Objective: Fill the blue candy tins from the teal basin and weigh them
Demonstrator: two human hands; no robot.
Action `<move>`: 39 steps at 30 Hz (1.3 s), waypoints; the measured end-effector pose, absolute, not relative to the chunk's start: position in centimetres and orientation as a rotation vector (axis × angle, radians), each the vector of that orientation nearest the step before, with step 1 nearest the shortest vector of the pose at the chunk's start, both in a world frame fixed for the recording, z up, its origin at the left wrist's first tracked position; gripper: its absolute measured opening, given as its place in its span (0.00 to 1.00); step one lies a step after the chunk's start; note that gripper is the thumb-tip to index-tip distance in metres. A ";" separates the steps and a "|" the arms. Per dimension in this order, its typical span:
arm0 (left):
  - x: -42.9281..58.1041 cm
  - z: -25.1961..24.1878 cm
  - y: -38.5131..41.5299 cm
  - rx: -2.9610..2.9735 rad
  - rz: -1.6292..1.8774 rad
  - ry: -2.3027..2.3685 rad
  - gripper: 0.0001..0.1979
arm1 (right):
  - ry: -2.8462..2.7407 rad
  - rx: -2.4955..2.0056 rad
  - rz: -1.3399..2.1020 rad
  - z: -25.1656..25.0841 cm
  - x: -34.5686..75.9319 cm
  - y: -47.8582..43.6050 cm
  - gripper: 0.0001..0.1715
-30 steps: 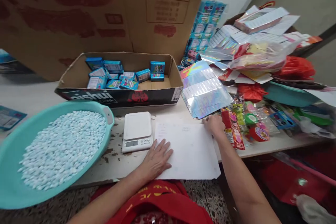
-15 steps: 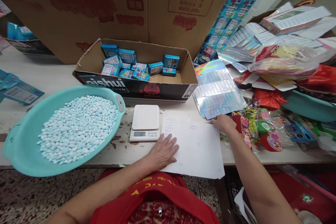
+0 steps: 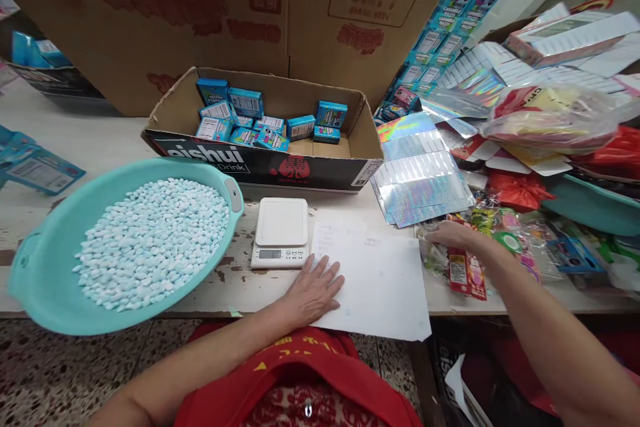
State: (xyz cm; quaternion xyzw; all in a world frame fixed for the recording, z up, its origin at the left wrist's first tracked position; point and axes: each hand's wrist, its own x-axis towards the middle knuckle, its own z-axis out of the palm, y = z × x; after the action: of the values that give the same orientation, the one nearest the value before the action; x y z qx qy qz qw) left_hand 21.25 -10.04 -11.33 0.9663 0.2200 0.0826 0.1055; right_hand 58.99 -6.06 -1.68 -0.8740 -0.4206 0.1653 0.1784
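Note:
My left hand (image 3: 313, 290) lies flat with its fingers spread on the near left part of a white sheet of paper (image 3: 380, 280), just below a small white digital scale (image 3: 281, 231). My right hand (image 3: 450, 235) hovers palm down past the sheet's far right corner, over a pile of colourful candy packets (image 3: 465, 270). Its fingers are partly curled and nothing shows in them. A stack of holographic silver pouches (image 3: 420, 180) lies just beyond that hand.
A teal basin (image 3: 30, 280) heaped with pale blue-white tablets juts over the table's front edge at the left. A shallow cardboard tray (image 3: 260, 167) of small blue boxes stands behind the scale. Big cartons rise at the back. Bags and packets crowd the right side.
My right hand has slid rightward off the sheet's corner and onto the candy packets. The left hand has stayed on the paper. The view has shifted slightly.

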 end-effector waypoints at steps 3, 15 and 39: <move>21.2 -11.6 -9.9 2.843 0.233 0.634 0.23 | -1.242 -2.594 0.789 1.2 60.5 -8.3 0.23; 23.2 -4.4 -8.9 1.531 0.345 0.742 0.21 | -0.440 -1.499 1.183 -2.6 41.5 -13.3 0.25; 17.3 -6.9 -9.0 2.316 0.395 0.810 0.12 | -0.183 -1.443 0.746 -5.2 41.9 -13.8 0.26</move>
State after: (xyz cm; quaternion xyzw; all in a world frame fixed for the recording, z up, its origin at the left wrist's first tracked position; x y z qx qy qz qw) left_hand 17.31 -9.05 -6.86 0.8821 0.3087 0.1506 0.3224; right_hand 41.86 -13.84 -5.19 -0.6439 -0.0818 0.3328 0.6841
